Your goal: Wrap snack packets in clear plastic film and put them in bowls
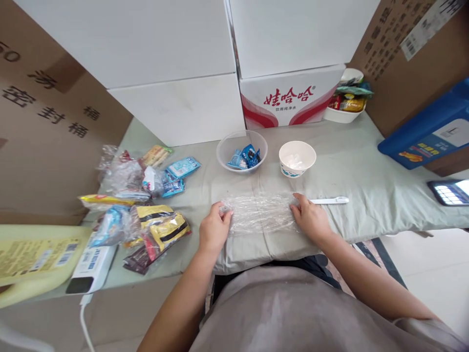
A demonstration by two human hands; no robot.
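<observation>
A clear, crinkled plastic bag point(262, 215) lies spread flat on the cloth-covered table in front of me. My left hand point(215, 225) pinches its left edge between thumb and fingers. At the opposite edge, my right hand point(309, 217) grips the plastic, its fingertips low against the cloth. A white plastic-handled tool point(331, 200) sticks out beyond my right hand, its other end hidden. Behind the bag stand a translucent bowl point(222, 151) with blue snack packets point(245, 157) and a white paper bowl point(291, 171) with clear plastic in it.
Snack packets and wrappers point(161, 225) are heaped on the left, beside a white power bank point(93, 264) and a yellow jug point(36, 254). White boxes point(183, 107) form the back. A filled white bowl point(344, 116), a blue bottle point(421, 142) and a phone point(450, 192) are on the right.
</observation>
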